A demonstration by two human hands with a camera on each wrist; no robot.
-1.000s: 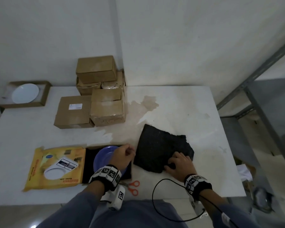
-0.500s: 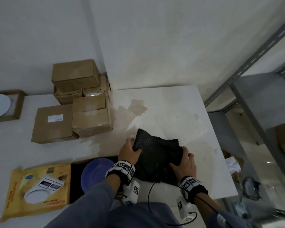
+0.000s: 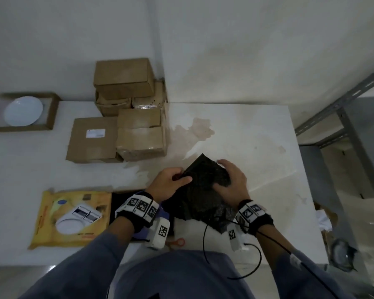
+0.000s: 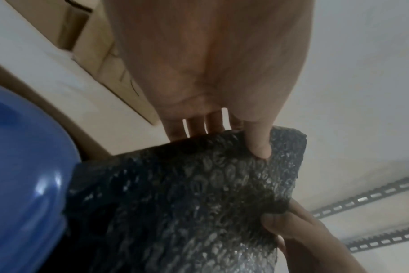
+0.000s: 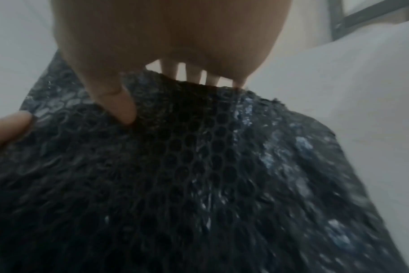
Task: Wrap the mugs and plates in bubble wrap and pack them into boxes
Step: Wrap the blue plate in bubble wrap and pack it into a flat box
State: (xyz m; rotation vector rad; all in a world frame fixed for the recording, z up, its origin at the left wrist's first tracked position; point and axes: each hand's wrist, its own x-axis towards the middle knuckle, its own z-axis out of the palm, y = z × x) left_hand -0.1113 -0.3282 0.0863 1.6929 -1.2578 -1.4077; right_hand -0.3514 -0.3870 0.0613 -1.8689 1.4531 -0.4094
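While both hands lift the black bubble wrap [image 3: 205,190] off the counter [image 3: 246,134], left hand [image 3: 171,184] and right hand [image 3: 232,184] each pinch its upper edge.

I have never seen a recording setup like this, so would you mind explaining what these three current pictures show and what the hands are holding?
There is no machine here: a person wears one camera on the head and one on each wrist. The head picture looks down on a white table. The other two look along each hand at its fingers.

Both the left hand and the right hand grip a sheet of black bubble wrap, thumbs on top and fingers behind.

On the table lie stacked cardboard boxes, an open box with a white plate, a yellow packet and orange-handled scissors. A blue plate sits beside the left wrist.
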